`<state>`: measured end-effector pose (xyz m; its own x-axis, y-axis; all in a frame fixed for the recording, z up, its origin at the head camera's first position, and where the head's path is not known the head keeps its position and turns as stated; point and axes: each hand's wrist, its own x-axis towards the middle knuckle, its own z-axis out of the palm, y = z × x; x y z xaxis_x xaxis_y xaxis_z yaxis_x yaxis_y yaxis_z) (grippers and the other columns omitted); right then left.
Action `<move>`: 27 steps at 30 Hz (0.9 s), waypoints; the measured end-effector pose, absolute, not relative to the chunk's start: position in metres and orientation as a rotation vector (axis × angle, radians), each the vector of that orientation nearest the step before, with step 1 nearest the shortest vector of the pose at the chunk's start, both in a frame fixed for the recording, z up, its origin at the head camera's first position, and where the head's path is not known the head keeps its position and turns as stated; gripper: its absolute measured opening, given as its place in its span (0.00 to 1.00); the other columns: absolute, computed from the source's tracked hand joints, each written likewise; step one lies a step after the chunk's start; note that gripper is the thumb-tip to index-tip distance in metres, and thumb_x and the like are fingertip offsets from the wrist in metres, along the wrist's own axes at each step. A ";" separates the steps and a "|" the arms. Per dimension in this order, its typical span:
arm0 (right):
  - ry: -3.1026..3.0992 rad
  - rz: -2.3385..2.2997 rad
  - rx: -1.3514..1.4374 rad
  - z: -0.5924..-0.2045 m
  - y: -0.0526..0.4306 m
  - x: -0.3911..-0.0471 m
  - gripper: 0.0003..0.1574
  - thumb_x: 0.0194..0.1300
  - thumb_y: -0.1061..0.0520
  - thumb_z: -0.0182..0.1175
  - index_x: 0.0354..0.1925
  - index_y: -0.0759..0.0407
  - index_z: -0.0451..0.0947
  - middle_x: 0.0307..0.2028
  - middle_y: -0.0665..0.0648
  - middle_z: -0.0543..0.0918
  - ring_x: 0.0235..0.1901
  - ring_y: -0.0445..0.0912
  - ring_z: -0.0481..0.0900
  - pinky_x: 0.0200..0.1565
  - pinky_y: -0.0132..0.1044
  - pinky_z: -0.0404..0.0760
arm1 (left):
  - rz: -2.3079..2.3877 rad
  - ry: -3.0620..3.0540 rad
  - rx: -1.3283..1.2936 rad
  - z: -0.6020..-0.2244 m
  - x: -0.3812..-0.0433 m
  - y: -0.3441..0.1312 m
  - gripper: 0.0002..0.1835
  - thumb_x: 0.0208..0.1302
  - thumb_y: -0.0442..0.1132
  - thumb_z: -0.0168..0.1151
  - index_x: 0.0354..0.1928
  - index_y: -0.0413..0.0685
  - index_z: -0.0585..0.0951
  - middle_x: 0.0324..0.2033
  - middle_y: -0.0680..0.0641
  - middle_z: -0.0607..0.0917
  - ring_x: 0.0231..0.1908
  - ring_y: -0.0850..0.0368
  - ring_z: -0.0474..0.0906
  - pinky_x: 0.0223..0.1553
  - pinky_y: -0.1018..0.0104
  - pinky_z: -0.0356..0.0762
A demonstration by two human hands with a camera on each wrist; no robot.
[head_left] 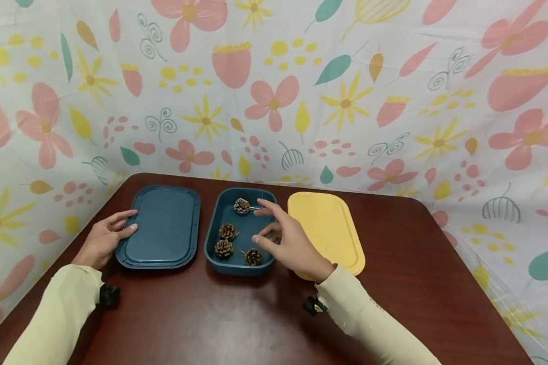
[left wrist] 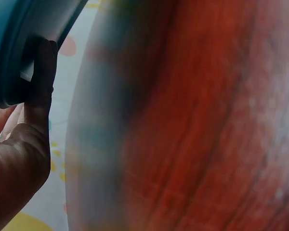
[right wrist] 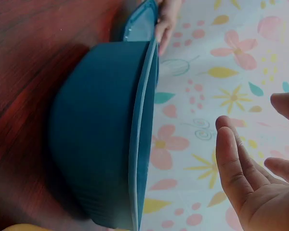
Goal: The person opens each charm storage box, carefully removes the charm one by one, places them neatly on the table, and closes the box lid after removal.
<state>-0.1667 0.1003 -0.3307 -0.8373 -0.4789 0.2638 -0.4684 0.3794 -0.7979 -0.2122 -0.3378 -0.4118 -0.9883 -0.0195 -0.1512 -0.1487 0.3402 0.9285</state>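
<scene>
My left hand (head_left: 101, 237) grips the left edge of a dark blue lid (head_left: 162, 228), a flat rounded rectangle with a raised rim. In the left wrist view the thumb lies along the underside of the lid's rim (left wrist: 5, 53). To its right stands an open blue box (head_left: 239, 268) holding several brown pine cones, one pine cone (head_left: 242, 206) at the far end and another pine cone (head_left: 253, 257) near the front. Above the box's right side hovers my right hand (head_left: 297, 248), fingers spread and bent with nothing between them. The right wrist view shows its fingers (right wrist: 229, 154) above the box rim.
A yellow lid (head_left: 326, 228) lies right of the box, partly behind the right hand. All stand on a dark red-brown wooden table (head_left: 420, 284). A white flower-printed cloth (head_left: 274, 61) hangs along the table's back and sides.
</scene>
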 end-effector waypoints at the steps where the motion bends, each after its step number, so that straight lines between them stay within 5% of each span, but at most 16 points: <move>1: 2.596 -1.500 -0.883 -0.331 0.101 -0.166 0.47 0.69 0.58 0.64 0.78 0.44 0.53 0.67 0.54 0.73 0.42 0.43 0.86 0.44 0.37 0.86 | 1.708 2.491 -0.156 -0.413 -0.212 -0.339 0.35 0.76 0.49 0.55 0.79 0.53 0.56 0.79 0.34 0.45 0.78 0.34 0.44 0.43 0.86 0.76; 4: 2.601 -1.493 -0.887 -0.332 0.104 -0.166 0.47 0.69 0.58 0.64 0.78 0.44 0.54 0.65 0.54 0.74 0.41 0.42 0.86 0.43 0.37 0.86 | 1.655 2.515 -0.165 -0.415 -0.212 -0.344 0.35 0.76 0.49 0.54 0.80 0.51 0.55 0.79 0.33 0.45 0.78 0.33 0.42 0.62 0.65 0.78; 8: 2.624 -1.465 -0.906 -0.333 0.113 -0.165 0.45 0.69 0.58 0.64 0.77 0.47 0.55 0.65 0.55 0.75 0.41 0.43 0.86 0.42 0.37 0.86 | 1.546 2.583 -0.159 -0.414 -0.213 -0.347 0.36 0.77 0.47 0.52 0.79 0.45 0.54 0.78 0.29 0.46 0.77 0.29 0.43 0.70 0.33 0.59; 27: 2.738 -1.356 -0.832 -0.340 0.155 -0.166 0.43 0.67 0.60 0.66 0.75 0.53 0.60 0.63 0.62 0.77 0.39 0.43 0.87 0.42 0.39 0.87 | 1.067 2.819 -0.230 -0.384 -0.219 -0.333 0.39 0.70 0.44 0.60 0.74 0.28 0.58 0.69 0.19 0.61 0.65 0.22 0.61 0.62 0.33 0.70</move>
<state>-0.1662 0.1546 -0.3404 -0.8618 -0.4435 0.2463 -0.4647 0.4955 -0.7339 -0.2194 -0.3332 -0.3838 -0.9814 -0.0994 -0.1640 -0.1831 0.7401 0.6472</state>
